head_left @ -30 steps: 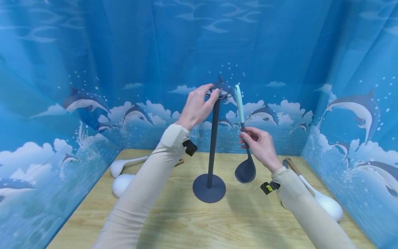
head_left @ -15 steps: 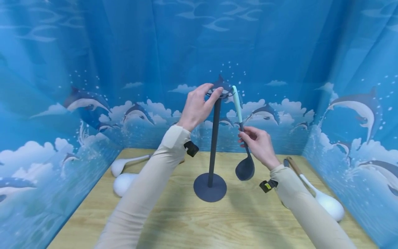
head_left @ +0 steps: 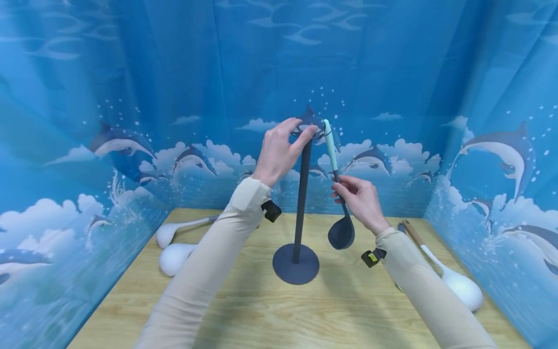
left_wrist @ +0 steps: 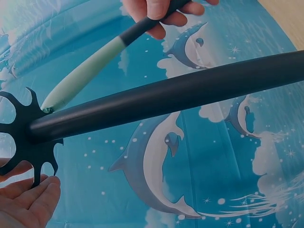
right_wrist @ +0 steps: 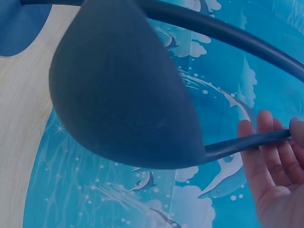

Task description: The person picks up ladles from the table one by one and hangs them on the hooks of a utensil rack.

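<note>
A dark utensil stand (head_left: 302, 203) with a round base rises from the table in the head view. My left hand (head_left: 279, 150) grips its hooked top ring (left_wrist: 21, 128), thumb and fingers at the rim. With thumb and fingertips, my right hand (head_left: 359, 198) pinches the dark shaft of a ladle (head_left: 341, 233) to the right of the pole. The ladle hangs bowl down, and its mint-green handle (left_wrist: 85, 71) leans toward the ring. The handle's end is right at one of the hooks in the left wrist view. In the right wrist view the ladle's bowl (right_wrist: 123, 95) fills the middle.
Two white ladles (head_left: 174, 259) lie at the left of the wooden table (head_left: 279, 315), partly behind my left sleeve. On the right lies a white ladle (head_left: 462, 288) with a wooden handle, beside another utensil (head_left: 401, 228) mostly hidden by my right arm. A dolphin-print curtain (head_left: 370, 72) surrounds the table.
My right hand has moved the ladle slightly left and up, bringing its handle end to the edge of the hooked ring. The left hand still holds the top, shifted slightly right.
</note>
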The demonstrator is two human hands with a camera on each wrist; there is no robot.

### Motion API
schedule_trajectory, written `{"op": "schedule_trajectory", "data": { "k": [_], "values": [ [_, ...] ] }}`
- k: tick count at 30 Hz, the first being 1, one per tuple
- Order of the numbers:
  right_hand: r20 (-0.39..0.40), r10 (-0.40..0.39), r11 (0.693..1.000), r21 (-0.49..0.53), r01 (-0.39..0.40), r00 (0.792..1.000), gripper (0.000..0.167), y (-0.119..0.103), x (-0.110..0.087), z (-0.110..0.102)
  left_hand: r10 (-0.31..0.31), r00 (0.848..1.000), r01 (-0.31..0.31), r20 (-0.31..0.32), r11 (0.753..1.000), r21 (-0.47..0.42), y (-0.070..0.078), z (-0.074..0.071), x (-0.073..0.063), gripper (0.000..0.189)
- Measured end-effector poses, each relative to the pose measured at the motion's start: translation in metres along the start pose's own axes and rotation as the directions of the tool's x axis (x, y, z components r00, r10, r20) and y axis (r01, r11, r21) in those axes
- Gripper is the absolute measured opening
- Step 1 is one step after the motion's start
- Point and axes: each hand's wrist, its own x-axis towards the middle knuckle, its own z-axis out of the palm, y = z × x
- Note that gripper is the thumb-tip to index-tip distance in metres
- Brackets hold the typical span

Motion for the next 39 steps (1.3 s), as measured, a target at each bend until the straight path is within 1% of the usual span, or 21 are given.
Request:
{"op": "schedule_trajectory", "data": {
  "k": [5, 11, 15, 18, 24, 30, 33, 36, 39],
  "values": [
    [0.005, 0.011, 1.000, 0.028, -0.011, 1.000, 0.036, 0.006, 0.004, -0.001, 0.009, 1.000, -0.009, -0.004, 1.000, 0.010, 0.001, 0.002, 0.000, 0.059],
    [-0.007, 0.016, 0.999, -0.038, -0.017, 1.000, 0.038, 0.010, 0.008, -0.003, 0.008, 1.000, -0.008, -0.023, 1.000, 0.017, 0.003, 0.004, -0.001, 0.057],
    [-0.014, 0.038, 0.998, -0.047, -0.038, 0.999, 0.040, 0.010, 0.011, -0.001, 0.020, 0.999, -0.019, -0.048, 1.000, 0.019, 0.003, 0.005, -0.002, 0.055],
    [-0.015, 0.040, 0.997, -0.060, -0.041, 0.999, 0.039, 0.010, 0.013, 0.001, 0.028, 0.997, -0.026, -0.066, 0.999, 0.022, 0.003, 0.006, -0.003, 0.054],
    [-0.012, 0.032, 0.996, -0.080, -0.033, 0.999, 0.037, 0.009, 0.016, 0.004, 0.019, 0.996, -0.016, -0.092, 1.000, 0.026, 0.003, 0.008, -0.004, 0.055],
    [-0.020, 0.004, 0.994, -0.108, -0.006, 1.000, 0.038, 0.012, 0.020, 0.005, 0.027, 0.992, -0.023, -0.122, 0.999, 0.030, 0.004, 0.009, -0.006, 0.056],
    [-0.007, -0.015, 0.990, -0.141, 0.014, 1.000, 0.039, 0.014, 0.020, 0.006, 0.025, 0.992, -0.021, -0.127, 0.999, 0.030, 0.004, 0.010, -0.007, 0.056],
    [0.000, -0.030, 0.985, -0.167, 0.030, 1.000, 0.040, 0.015, 0.019, 0.008, 0.038, 0.990, -0.034, -0.134, 0.999, 0.029, 0.004, 0.010, -0.008, 0.056],
    [0.000, -0.032, 0.985, -0.172, 0.032, 0.999, 0.040, 0.015, 0.019, 0.010, 0.059, 0.988, -0.056, -0.144, 0.998, 0.028, 0.005, 0.009, -0.008, 0.055]
  ]
}}
